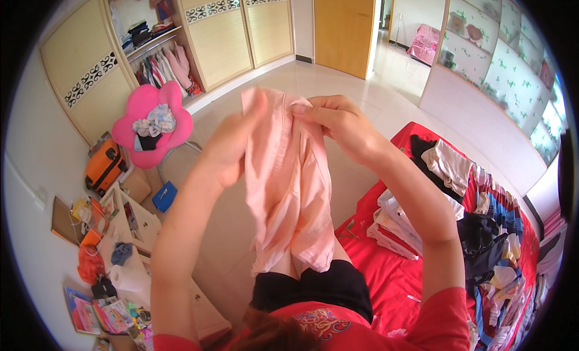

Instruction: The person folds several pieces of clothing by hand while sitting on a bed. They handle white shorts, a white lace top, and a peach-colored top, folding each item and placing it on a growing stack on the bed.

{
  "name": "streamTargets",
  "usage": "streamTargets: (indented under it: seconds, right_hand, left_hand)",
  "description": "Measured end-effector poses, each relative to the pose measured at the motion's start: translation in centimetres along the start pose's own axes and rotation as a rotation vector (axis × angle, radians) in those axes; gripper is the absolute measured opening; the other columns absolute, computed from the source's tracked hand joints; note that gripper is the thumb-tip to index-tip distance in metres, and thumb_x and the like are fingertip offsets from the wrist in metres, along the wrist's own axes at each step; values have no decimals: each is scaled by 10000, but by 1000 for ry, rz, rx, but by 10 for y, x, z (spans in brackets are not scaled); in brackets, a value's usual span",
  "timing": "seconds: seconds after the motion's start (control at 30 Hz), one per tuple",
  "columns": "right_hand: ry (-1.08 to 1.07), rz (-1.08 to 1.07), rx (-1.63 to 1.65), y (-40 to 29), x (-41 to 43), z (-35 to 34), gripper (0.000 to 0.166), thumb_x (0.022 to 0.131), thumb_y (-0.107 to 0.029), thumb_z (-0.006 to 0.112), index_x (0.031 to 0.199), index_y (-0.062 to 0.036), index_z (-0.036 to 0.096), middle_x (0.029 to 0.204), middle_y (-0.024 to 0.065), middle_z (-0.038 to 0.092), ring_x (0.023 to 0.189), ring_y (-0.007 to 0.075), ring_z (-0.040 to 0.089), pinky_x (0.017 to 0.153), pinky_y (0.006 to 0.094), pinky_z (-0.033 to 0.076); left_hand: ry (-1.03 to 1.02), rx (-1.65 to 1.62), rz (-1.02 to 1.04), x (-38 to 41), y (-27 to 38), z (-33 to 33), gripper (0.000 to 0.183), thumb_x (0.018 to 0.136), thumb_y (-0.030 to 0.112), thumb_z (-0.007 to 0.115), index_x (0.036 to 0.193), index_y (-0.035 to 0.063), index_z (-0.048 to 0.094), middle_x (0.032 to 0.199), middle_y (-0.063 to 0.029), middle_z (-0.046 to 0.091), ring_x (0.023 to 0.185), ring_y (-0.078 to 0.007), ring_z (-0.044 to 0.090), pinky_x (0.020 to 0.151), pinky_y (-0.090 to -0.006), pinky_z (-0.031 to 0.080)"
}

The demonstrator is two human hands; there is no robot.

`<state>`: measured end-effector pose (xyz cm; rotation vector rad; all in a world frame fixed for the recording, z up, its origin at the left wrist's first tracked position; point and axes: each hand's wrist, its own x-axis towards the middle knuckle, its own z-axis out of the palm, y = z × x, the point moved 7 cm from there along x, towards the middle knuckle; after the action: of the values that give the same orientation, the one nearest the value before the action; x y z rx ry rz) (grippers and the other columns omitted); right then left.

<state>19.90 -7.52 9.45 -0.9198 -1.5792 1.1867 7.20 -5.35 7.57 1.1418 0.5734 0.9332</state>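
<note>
A pale pink garment [285,179], seemingly a small pair of trousers, hangs in front of my body. Its upper edge is held up high and two leg-like parts fall toward my black shorts. My right hand [346,122] pinches the top edge between thumb and fingers. At the other side, my left hand [237,143] grips the cloth with its thumb over the front; that hand is slightly blurred and its fingers are hidden behind the fabric.
To the right, a bed with a red sheet [362,256] bears folded white clothes [393,224] and a heap of garments [493,260]. On the left stand a pink flower-shaped chair [122,127] with clothes, an orange suitcase [106,163] and a cluttered desk [108,242]. An open wardrobe [192,75] is behind.
</note>
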Motion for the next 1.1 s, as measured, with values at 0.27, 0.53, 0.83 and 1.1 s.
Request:
streamTargets:
  seconds: [0.27, 0.53, 0.83, 1.1]
  right_hand:
    - [-90, 103, 116, 12, 13, 1, 256, 860, -228, 530, 852, 11, 622, 780, 44, 598, 694, 89, 526, 661, 221, 423]
    - [144, -60, -160, 20, 5, -28, 287, 895, -280, 502, 907, -1, 569, 827, 40, 581, 794, 112, 539, 739, 248, 434]
    - [-127, -109, -320, 80, -23, -17, 358, 810, -183, 621, 1123, -30, 540, 1071, 64, 573, 1006, 168, 504, 887, 318, 380]
    - [-247, -154, -280, 82, -2, 20, 453, 729, -209, 686, 1125, -41, 541, 1053, 81, 581, 1018, 175, 504, 876, 319, 379]
  left_hand:
    - [-69, 197, 171, -12, -5, 1, 304, 821, 132, 585, 1089, -5, 543, 994, -42, 588, 909, -107, 551, 782, -251, 442]
    - [-42, 208, 71, 0, 16, 0, 122, 821, 119, 554, 890, 27, 593, 842, -19, 600, 762, -84, 564, 681, -234, 453]
    - [38, 237, 133, 5, 56, -22, 140, 815, 110, 564, 911, 12, 589, 864, -33, 604, 782, -105, 574, 699, -229, 462]
    - [-8, 295, 150, 0, 84, -32, 205, 799, 92, 575, 975, -14, 575, 918, -59, 604, 851, -121, 573, 732, -236, 461]
